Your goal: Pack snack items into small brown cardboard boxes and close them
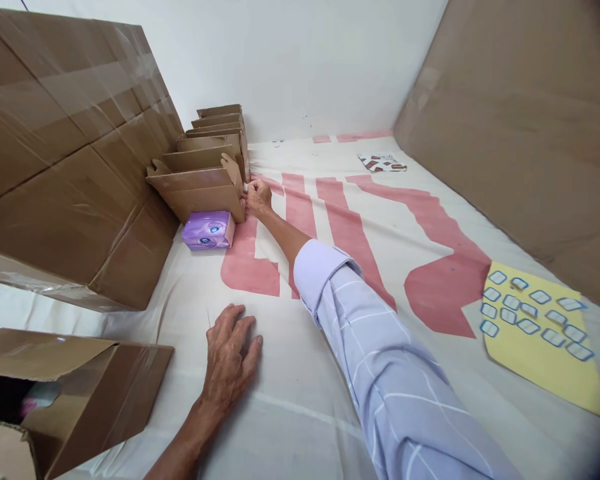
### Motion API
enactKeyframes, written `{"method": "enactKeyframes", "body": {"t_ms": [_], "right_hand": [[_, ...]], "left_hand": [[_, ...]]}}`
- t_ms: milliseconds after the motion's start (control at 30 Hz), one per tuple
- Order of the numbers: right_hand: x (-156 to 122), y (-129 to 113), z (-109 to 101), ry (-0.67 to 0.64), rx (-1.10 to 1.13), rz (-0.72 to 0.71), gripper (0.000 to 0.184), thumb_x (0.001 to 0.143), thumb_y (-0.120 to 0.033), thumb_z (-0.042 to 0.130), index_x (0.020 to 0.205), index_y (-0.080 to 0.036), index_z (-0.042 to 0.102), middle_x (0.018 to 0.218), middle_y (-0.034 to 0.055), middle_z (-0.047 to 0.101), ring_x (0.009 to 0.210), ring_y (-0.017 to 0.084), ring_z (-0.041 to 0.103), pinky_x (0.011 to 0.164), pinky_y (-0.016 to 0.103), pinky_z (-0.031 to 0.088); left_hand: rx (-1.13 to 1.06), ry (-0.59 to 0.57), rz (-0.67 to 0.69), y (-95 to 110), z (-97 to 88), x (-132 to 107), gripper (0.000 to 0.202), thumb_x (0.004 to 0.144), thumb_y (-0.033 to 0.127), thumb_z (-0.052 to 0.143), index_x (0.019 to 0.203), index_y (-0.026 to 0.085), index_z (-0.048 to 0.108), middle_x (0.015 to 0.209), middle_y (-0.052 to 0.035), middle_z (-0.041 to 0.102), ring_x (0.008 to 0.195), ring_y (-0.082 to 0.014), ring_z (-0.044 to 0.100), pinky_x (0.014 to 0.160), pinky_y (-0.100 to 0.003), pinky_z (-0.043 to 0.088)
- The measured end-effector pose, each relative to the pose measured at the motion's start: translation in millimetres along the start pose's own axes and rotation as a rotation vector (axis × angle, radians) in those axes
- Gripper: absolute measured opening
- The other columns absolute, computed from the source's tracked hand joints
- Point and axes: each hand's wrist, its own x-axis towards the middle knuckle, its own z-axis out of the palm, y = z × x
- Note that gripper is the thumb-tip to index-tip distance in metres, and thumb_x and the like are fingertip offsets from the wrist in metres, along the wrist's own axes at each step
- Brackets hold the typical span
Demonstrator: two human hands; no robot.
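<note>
My right hand (259, 195) is stretched far forward, its fingers pinched together at the right-hand corner of the nearest cardboard box (195, 193) in a row. A small whitish bit shows at the fingertips; I cannot make out what it is. Just in front of that box lies a purple pack (209, 231), apparently tissues, apart from the hand. My left hand (230, 350) rests on the white cloth (300, 407), palm down, fingers spread, holding nothing.
Large stacked cartons (55, 133) rise on the left. An open carton (105, 393) sits at lower left with dark and pink contents. On the right, a yellow sheet (535, 373) bears several blue-edged labels (529, 325). A brown-and-white patterned piece (383, 163) lies farther back, near a cardboard panel (520, 120).
</note>
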Motion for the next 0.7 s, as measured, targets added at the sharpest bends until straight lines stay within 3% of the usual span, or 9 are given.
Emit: {"method": "enactKeyframes", "body": {"t_ms": [133, 233, 300, 400, 500, 567, 633, 700], "right_hand": [[-16, -27, -19, -0.006, 0.181, 0.201, 0.020, 0.103, -0.012, 0.048, 0.087, -0.022, 0.055, 0.084, -0.0023, 0.068, 0.074, 0.013, 0.071, 0.072, 0.024, 0.056], [-46, -51, -65, -0.101, 0.174, 0.113, 0.021, 0.103, -0.011, 0.055, 0.085, -0.021, 0.055, 0.079, -0.0034, 0.068, 0.068, 0.010, 0.069, 0.068, 0.021, 0.057], [-78, -65, -120, -0.153, 0.117, -0.003, 0.018, 0.103, -0.016, 0.063, 0.087, -0.020, 0.057, 0.081, -0.0032, 0.070, 0.068, 0.010, 0.069, 0.068, 0.022, 0.058], [-143, -89, -238, -0.134, -0.042, -0.121, 0.013, 0.101, -0.023, 0.068, 0.091, -0.020, 0.061, 0.084, -0.0019, 0.072, 0.071, 0.011, 0.070, 0.071, 0.024, 0.060], [-228, -119, -366, 0.015, -0.266, -0.117, 0.013, 0.099, -0.025, 0.069, 0.087, -0.020, 0.065, 0.080, -0.0014, 0.069, 0.073, 0.012, 0.068, 0.073, 0.026, 0.059], [-286, -133, -436, 0.120, -0.403, -0.058, 0.013, 0.096, -0.023, 0.066, 0.083, -0.021, 0.066, 0.076, -0.0007, 0.068, 0.071, 0.013, 0.066, 0.071, 0.026, 0.057], [-336, -135, -484, 0.190, -0.495, 0.032, 0.012, 0.093, -0.023, 0.064, 0.081, -0.021, 0.066, 0.075, 0.0005, 0.069, 0.070, 0.014, 0.066, 0.069, 0.027, 0.056], [-370, -125, -509, 0.228, -0.587, 0.118, 0.013, 0.091, -0.022, 0.059, 0.079, -0.022, 0.064, 0.074, 0.0014, 0.069, 0.070, 0.016, 0.066, 0.067, 0.027, 0.054]], "left_hand": [[-0.002, 0.027, 0.002, -3, 2.1, 0, 0.023, 0.102, 0.024, 0.059, 0.122, 0.022, 0.070, 0.144, -0.0182, 0.067, 0.139, -0.0364, 0.062, 0.102, -0.054, 0.055], [-0.027, 0.020, 0.004, -7, 1.3, 0, 0.024, 0.102, 0.027, 0.059, 0.122, 0.021, 0.071, 0.144, -0.0180, 0.067, 0.138, -0.0360, 0.063, 0.104, -0.053, 0.054], [-0.052, 0.006, -0.003, -10, -1.4, 1, 0.026, 0.102, 0.031, 0.058, 0.122, 0.021, 0.071, 0.143, -0.0183, 0.068, 0.136, -0.0363, 0.063, 0.106, -0.053, 0.053], [-0.085, -0.023, -0.036, -16, -4.9, 1, 0.030, 0.100, 0.037, 0.057, 0.120, 0.020, 0.072, 0.142, -0.0184, 0.068, 0.135, -0.0375, 0.063, 0.113, -0.056, 0.050], [-0.081, -0.068, -0.051, -19, -5.8, 2, 0.032, 0.099, 0.040, 0.057, 0.118, 0.019, 0.072, 0.144, -0.0181, 0.066, 0.138, -0.0398, 0.060, 0.117, -0.060, 0.047], [-0.058, -0.094, -0.054, -18, -7.7, 3, 0.032, 0.099, 0.040, 0.056, 0.117, 0.019, 0.071, 0.145, -0.0188, 0.066, 0.139, -0.0415, 0.059, 0.116, -0.064, 0.046], [-0.039, -0.104, -0.050, -15, -11.3, 3, 0.032, 0.099, 0.040, 0.055, 0.116, 0.018, 0.071, 0.146, -0.0207, 0.065, 0.140, -0.0434, 0.058, 0.115, -0.067, 0.046], [-0.023, -0.107, -0.040, -11, -15.4, 3, 0.032, 0.100, 0.039, 0.052, 0.115, 0.018, 0.071, 0.146, -0.0231, 0.065, 0.141, -0.0450, 0.058, 0.114, -0.070, 0.046]]}}
